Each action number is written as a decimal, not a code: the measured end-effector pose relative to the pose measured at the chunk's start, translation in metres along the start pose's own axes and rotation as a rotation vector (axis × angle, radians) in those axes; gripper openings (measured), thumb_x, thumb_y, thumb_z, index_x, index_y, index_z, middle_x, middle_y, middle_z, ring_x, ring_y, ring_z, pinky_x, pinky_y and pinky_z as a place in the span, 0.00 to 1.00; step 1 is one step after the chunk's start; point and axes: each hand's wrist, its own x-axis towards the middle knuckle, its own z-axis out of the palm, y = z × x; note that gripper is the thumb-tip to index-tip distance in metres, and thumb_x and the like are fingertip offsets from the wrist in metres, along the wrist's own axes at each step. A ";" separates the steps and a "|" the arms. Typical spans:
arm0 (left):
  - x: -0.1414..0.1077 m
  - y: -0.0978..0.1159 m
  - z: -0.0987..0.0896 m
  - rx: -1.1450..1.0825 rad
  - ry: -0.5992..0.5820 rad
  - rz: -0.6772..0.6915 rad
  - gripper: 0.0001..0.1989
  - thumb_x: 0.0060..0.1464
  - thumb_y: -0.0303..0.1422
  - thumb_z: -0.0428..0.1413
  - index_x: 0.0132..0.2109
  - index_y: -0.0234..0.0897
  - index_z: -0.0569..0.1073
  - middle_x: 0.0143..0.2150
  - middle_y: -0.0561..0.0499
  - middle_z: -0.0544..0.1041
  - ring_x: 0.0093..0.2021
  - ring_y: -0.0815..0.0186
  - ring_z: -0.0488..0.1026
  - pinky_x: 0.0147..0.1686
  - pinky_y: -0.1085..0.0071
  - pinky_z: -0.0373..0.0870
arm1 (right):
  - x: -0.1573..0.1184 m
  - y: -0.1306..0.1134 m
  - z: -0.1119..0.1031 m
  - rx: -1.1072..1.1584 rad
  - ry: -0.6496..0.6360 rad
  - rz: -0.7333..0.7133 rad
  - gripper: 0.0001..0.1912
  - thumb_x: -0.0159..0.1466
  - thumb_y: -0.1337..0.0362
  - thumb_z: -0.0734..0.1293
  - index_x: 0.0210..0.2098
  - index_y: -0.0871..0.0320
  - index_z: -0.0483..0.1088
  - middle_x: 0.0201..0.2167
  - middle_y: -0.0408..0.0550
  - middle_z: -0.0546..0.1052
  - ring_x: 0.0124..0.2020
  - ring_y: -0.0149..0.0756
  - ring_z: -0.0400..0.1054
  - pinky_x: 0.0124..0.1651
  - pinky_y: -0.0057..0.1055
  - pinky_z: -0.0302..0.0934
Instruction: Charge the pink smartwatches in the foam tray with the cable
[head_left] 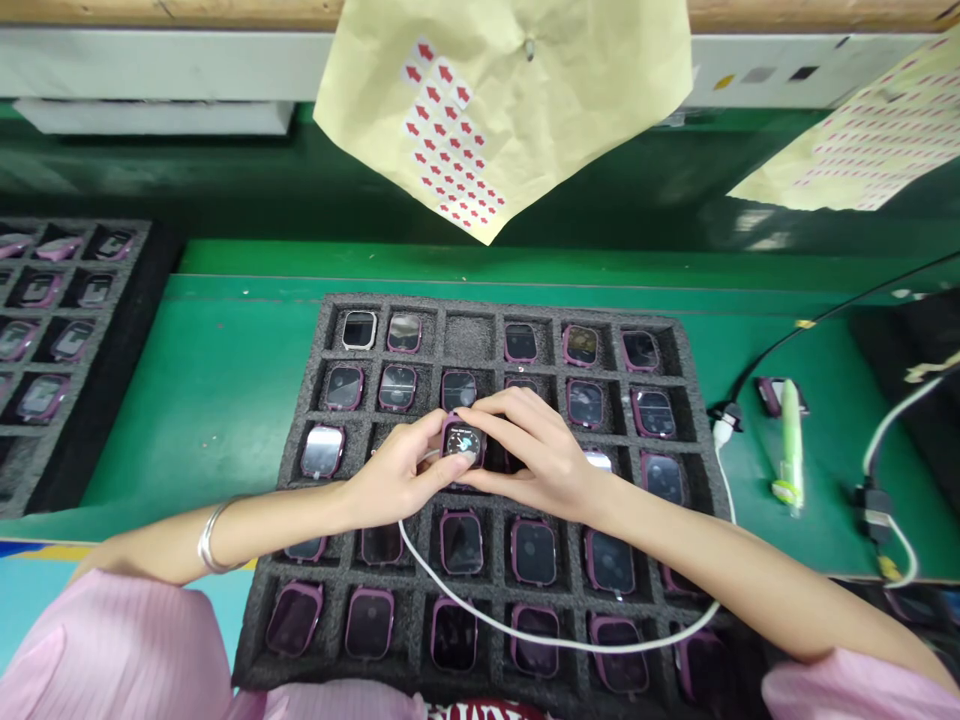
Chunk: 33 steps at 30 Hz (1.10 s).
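Gripped between left hand (394,470) and right hand (536,450): smartwatch (463,442).

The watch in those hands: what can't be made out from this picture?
All from the head view:
- On the watch: screen text too small to read.
- Its underside: hidden by the left hand and right hand.
- End of the white cable: hidden under the hands.
- Middle cells of the foam tray: covered by the hands.
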 end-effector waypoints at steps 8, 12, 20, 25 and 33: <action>0.004 0.007 -0.001 -0.172 -0.035 -0.009 0.11 0.59 0.37 0.53 0.43 0.34 0.65 0.31 0.54 0.66 0.28 0.71 0.62 0.27 0.76 0.61 | 0.003 0.003 -0.002 0.224 0.014 0.030 0.26 0.62 0.59 0.72 0.56 0.62 0.64 0.41 0.56 0.71 0.41 0.43 0.67 0.43 0.42 0.66; 0.005 0.013 0.000 -0.287 -0.033 0.000 0.12 0.58 0.36 0.54 0.45 0.32 0.65 0.23 0.60 0.60 0.16 0.78 0.52 0.16 0.80 0.53 | 0.009 0.006 -0.005 0.407 0.030 0.046 0.28 0.60 0.60 0.73 0.57 0.60 0.65 0.43 0.55 0.71 0.43 0.41 0.67 0.45 0.39 0.66; 0.001 0.011 -0.001 -0.310 -0.056 0.019 0.12 0.59 0.37 0.55 0.42 0.32 0.64 0.23 0.57 0.67 0.13 0.80 0.56 0.11 0.82 0.51 | 0.011 0.007 -0.011 0.787 -0.039 0.236 0.14 0.68 0.63 0.65 0.52 0.56 0.72 0.42 0.52 0.69 0.43 0.38 0.67 0.45 0.37 0.66; -0.001 0.010 -0.002 -0.315 -0.089 0.068 0.12 0.58 0.36 0.56 0.41 0.32 0.66 0.20 0.60 0.61 0.13 0.80 0.53 0.11 0.81 0.49 | 0.010 0.009 -0.007 0.792 -0.012 0.183 0.15 0.65 0.60 0.68 0.50 0.56 0.74 0.38 0.51 0.69 0.40 0.38 0.66 0.45 0.38 0.64; -0.001 0.007 0.001 -0.203 -0.019 0.098 0.11 0.59 0.36 0.55 0.45 0.32 0.67 0.31 0.50 0.73 0.25 0.72 0.67 0.24 0.77 0.62 | 0.011 0.011 -0.011 0.713 -0.052 0.166 0.16 0.68 0.60 0.66 0.53 0.56 0.71 0.41 0.52 0.69 0.42 0.38 0.66 0.44 0.38 0.65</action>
